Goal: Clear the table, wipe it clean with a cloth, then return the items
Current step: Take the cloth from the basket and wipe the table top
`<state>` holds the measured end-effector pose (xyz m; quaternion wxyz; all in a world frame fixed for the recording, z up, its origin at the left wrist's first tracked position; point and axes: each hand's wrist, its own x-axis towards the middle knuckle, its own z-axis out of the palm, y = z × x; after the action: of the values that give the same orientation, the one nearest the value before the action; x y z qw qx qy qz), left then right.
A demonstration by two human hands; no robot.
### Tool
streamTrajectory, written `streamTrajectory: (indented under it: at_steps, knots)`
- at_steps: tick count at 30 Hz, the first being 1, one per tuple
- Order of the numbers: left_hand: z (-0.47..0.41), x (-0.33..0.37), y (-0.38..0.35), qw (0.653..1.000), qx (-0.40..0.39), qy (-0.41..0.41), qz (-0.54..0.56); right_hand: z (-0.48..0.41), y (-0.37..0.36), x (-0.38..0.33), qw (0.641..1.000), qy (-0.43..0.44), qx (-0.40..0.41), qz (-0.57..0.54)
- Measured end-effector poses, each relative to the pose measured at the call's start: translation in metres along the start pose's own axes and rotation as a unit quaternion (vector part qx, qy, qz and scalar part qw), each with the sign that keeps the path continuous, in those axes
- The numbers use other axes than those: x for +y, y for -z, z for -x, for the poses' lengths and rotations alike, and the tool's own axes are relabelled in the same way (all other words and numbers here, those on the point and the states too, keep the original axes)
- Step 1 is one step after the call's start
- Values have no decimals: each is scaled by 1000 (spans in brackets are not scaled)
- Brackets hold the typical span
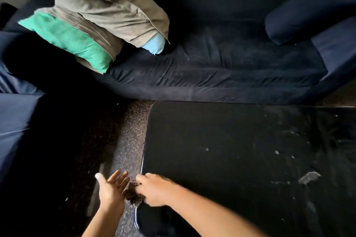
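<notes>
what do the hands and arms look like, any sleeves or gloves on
The left hand and right hand are bare, no gloves. The left forearm and right forearm are bare to the frame's edge, no sleeves. No watch, bracelet or ring shows, though blur could hide a thin ring.

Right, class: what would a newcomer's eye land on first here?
The bright green cushion under a khaki jacket, left on the navy sofa. Then, at the black table's near-left edge, the right hand grips a dark cloth beside the open left hand.
</notes>
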<state>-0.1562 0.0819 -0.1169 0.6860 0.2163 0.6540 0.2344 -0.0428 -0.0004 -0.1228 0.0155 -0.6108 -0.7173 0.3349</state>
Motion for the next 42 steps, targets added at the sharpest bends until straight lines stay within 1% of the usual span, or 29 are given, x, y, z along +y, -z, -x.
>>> streamTrajectory:
  at_steps: [2, 5, 8, 10, 12, 13, 14, 15, 16, 17, 18, 19, 20, 21, 22, 23, 25, 26, 29, 30, 32, 34, 35, 36, 38, 39, 40, 41, 42]
  knots:
    - [14, -15, 10, 999, -20, -8, -44, 20, -12, -9, 999, 23, -41, 0]
    - [44, -47, 19, 994, -25, -47, -95, 62, -17, -12, 994, 53, -82, 41]
    - [81, -83, 18, 986, -13, -113, -118, 109, -14, -1, 994, 29, -102, 34]
    - [106, -103, 17, 972, -1, -161, -169, 144, -18, 14, 992, -4, -126, 4]
    - [119, -124, 16, 944, -1, -214, -251, 182, -23, 36, 988, -52, -143, -37]
    - [124, -136, 14, 929, -4, -234, -285, 208, -19, 46, 985, -85, -137, -56]
    - [127, -145, 11, 920, 0, -246, -305, 230, -12, 57, 981, -126, -113, -90]
    - [131, -154, 6, 919, 6, -246, -307, 255, -3, 69, 972, -177, -61, -141]
    - [136, -162, 2, 923, 18, -242, -300, 276, 6, 80, 951, -229, 9, -208]
    - [140, -167, -5, 928, 30, -233, -288, 295, 15, 93, 918, -277, 92, -269]
    - [145, -174, -12, 935, 46, -223, -270, 311, 19, 111, 876, -328, 181, -303]
    - [148, -180, -19, 943, 68, -205, -252, 322, 21, 131, 830, -391, 260, -301]
    - [149, -188, -26, 954, 97, -177, -222, 329, 15, 155, 782, -463, 318, -270]
    - [150, -194, -34, 966, 120, -141, -178, 329, 9, 175, 738, -527, 351, -235]
    - [154, -199, -42, 979, 130, -101, -122, 326, 2, 189, 708, -575, 350, -213]
    - [161, -206, -53, 987, 132, -58, -69, 321, -6, 200, 704, -597, 332, -193]
    - [179, -216, -72, 994, 109, 1, 21, 301, -21, 205, 728, -586, 316, -166]
    - [187, -218, -80, 994, 95, 9, 56, 288, -26, 195, 750, -555, 321, -163]
    - [196, -220, -92, 989, 96, 16, 112, 249, -51, 147, 857, -408, 290, -122]
    - [194, -224, -93, 987, 101, 13, 126, 244, -58, 128, 886, -355, 271, -124]
    - [188, -231, -92, 979, 117, 21, 164, 237, -76, 87, 930, -272, 208, -134]
    - [181, -243, -87, 976, 108, 33, 187, 243, -94, 49, 957, -205, 133, -159]
    - [179, -248, -85, 977, 94, 37, 189, 251, -103, 35, 953, -195, 97, -213]
    - [178, -252, -82, 976, 96, 44, 193, 261, -112, 25, 943, -185, 72, -268]
    - [175, -267, -72, 972, 127, 76, 181, 290, -127, 22, 929, -157, 75, -328]
    - [176, -273, -69, 974, 134, 85, 165, 310, -131, 28, 913, -160, 95, -362]
    - [177, -278, -69, 975, 135, 81, 156, 327, -128, 38, 905, -171, 130, -367]
    - [180, -279, -71, 978, 134, 84, 138, 343, -122, 49, 891, -195, 181, -368]
    - [186, -278, -77, 980, 130, 88, 121, 358, -117, 65, 870, -242, 215, -373]
